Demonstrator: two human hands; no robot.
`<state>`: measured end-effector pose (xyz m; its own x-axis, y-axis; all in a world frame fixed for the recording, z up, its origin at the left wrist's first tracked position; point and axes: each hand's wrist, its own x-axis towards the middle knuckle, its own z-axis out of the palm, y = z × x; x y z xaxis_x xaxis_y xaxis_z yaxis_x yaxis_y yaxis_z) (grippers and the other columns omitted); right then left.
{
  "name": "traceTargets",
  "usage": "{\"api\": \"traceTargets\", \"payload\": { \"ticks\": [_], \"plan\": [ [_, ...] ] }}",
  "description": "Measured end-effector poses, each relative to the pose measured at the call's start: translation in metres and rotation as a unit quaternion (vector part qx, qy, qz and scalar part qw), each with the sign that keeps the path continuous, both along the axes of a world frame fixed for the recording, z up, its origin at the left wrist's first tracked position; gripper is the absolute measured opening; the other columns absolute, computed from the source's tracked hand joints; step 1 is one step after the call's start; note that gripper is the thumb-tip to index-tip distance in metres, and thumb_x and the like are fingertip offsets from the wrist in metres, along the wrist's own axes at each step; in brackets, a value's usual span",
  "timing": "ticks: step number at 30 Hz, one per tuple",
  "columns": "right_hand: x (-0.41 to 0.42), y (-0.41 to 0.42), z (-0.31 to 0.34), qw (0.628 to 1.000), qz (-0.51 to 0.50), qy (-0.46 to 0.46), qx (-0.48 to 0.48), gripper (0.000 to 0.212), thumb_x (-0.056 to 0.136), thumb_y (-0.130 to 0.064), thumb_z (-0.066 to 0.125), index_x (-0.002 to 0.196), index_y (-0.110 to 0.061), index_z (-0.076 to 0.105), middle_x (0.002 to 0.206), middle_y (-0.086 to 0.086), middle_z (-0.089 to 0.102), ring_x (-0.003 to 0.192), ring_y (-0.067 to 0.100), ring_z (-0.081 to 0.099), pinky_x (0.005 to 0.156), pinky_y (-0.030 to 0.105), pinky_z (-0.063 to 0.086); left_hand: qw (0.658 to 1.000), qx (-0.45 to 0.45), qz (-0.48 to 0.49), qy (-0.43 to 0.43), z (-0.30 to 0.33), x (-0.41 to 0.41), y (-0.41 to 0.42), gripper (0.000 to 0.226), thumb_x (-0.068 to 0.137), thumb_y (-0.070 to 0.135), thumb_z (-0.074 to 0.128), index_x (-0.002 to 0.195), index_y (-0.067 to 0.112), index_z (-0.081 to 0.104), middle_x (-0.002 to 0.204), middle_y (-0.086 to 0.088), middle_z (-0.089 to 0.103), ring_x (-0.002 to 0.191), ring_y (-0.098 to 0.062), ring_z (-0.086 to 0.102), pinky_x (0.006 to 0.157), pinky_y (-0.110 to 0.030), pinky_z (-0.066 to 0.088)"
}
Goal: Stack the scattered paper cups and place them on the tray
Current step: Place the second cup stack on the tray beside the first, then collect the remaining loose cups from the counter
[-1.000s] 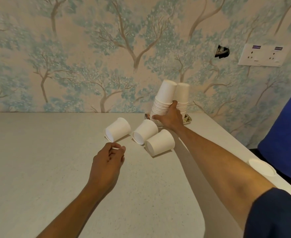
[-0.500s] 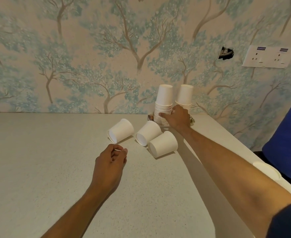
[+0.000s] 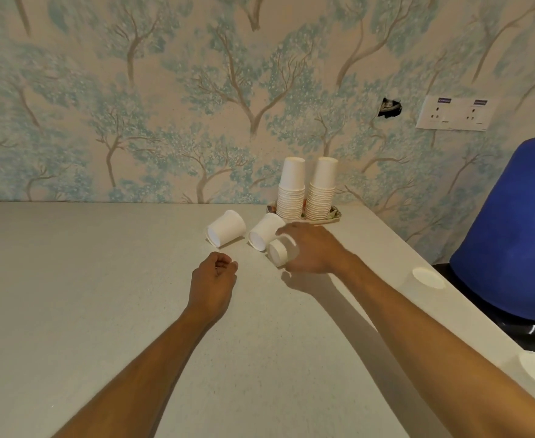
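On the table (image 3: 101, 311), the right hand (image 3: 310, 251) has left the stacks (image 3: 305, 191) on the tray (image 3: 335, 216); its fingers now curl around a fallen cup (image 3: 279, 252), the next to stack, while the left hand (image 3: 212, 279) stays curled, holding nothing.

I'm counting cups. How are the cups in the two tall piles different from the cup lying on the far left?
The two stacks stand upright, mouths down, on the tray by the wall; the far-left cup lies on its side on the table, its mouth towards the camera. The stacked cups are nested in one another; the far-left cup is alone, touching no other cup. Both are plain white paper cups of the same shape.
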<state>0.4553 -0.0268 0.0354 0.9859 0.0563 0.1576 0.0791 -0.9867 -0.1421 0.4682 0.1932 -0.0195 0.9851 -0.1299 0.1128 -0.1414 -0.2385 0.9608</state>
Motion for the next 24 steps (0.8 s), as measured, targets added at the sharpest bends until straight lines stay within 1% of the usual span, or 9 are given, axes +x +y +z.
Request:
{"api": "traceTargets", "payload": {
  "ticks": [4,6,8,10,12,15,19,22,24],
  "plan": [
    [-0.01,0.009,-0.015,0.994,-0.03,-0.057,-0.087,0.068,0.074,-0.043,0.074,0.134,-0.026,0.049,0.132,-0.002,0.056,0.12,0.022,0.05,0.092,0.037,0.038,1.0,-0.024,-0.006,0.006,0.0,-0.018,0.006,0.014,0.096,0.012,0.059,0.109,0.008,0.059,0.086,-0.002,0.06,0.077,-0.015,0.056,0.06,-0.011,0.047],
    [-0.015,0.011,-0.017,0.992,-0.064,-0.093,-0.061,0.065,0.073,-0.052,0.072,0.13,-0.026,0.052,0.123,-0.003,0.062,0.113,0.021,0.056,0.088,0.036,0.04,0.998,-0.053,-0.028,0.031,-0.004,-0.023,0.008,0.028,0.091,0.019,0.066,0.116,0.011,0.058,0.095,-0.006,0.062,0.089,-0.018,0.063,0.074,-0.018,0.056],
    [-0.021,0.018,-0.016,0.987,-0.092,-0.127,0.028,0.068,0.071,-0.062,0.07,0.126,-0.025,0.056,0.116,-0.005,0.066,0.103,0.019,0.062,0.084,0.035,0.045,0.998,-0.01,-0.053,0.025,-0.009,-0.023,0.008,0.053,0.081,0.033,0.075,0.127,0.02,0.053,0.112,-0.003,0.061,0.11,-0.023,0.061,0.095,-0.036,0.054],
    [-0.027,0.034,-0.014,0.965,-0.095,-0.146,0.196,0.07,0.067,-0.068,0.071,0.122,-0.025,0.058,0.11,-0.01,0.067,0.096,0.013,0.064,0.082,0.034,0.051,0.994,0.082,-0.067,-0.016,-0.008,-0.026,0.006,0.081,0.074,0.045,0.081,0.142,0.029,0.04,0.127,0.009,0.052,0.118,-0.016,0.053,0.102,-0.037,0.048],
    [-0.031,0.055,-0.015,0.919,-0.068,-0.135,0.364,0.064,0.066,-0.063,0.077,0.115,-0.023,0.062,0.106,-0.011,0.068,0.093,0.008,0.065,0.078,0.026,0.054,0.994,0.019,-0.107,-0.005,-0.007,-0.028,0.003,0.094,0.068,0.044,0.087,0.145,0.036,0.033,0.131,0.016,0.049,0.118,-0.01,0.052,0.096,-0.034,0.051],
    [-0.025,0.08,-0.025,0.851,-0.036,-0.049,0.522,0.053,0.076,-0.056,0.074,0.109,-0.016,0.064,0.105,0.0,0.069,0.095,0.014,0.067,0.068,0.023,0.057,0.995,-0.057,-0.082,-0.021,-0.008,-0.026,0.004,0.084,0.067,0.038,0.089,0.135,0.039,0.041,0.12,0.014,0.061,0.105,-0.009,0.064,0.08,-0.028,0.06],
    [-0.009,0.087,-0.028,0.801,-0.06,-0.105,0.586,0.046,0.095,-0.053,0.05,0.098,-0.011,0.068,0.096,0.005,0.073,0.092,0.017,0.068,0.071,0.021,0.052,0.987,-0.161,-0.008,-0.011,-0.008,-0.02,0.011,0.064,0.076,0.023,0.084,0.129,0.024,0.048,0.112,0.0,0.064,0.094,-0.015,0.068,0.07,-0.03,0.062],
    [0.003,0.084,-0.028,0.801,-0.071,-0.127,0.581,0.03,0.098,-0.035,0.052,0.106,-0.009,0.066,0.103,0.009,0.07,0.09,0.018,0.066,0.075,0.024,0.052,0.981,-0.193,-0.029,0.012,-0.008,-0.016,0.014,0.06,0.08,0.014,0.079,0.128,0.021,0.044,0.117,-0.008,0.058,0.091,-0.018,0.066,0.062,-0.028,0.061],
    [0.007,0.093,-0.035,0.771,-0.061,-0.085,0.628,0.02,0.094,-0.029,0.061,0.108,-0.015,0.064,0.111,0.008,0.065,0.098,0.022,0.062,0.078,0.029,0.055,0.985,-0.165,-0.04,0.014,-0.007,-0.014,0.013,0.066,0.081,0.013,0.078,0.134,0.023,0.039,0.122,-0.005,0.053,0.091,-0.015,0.062,0.055,-0.022,0.058]
  ]
}}
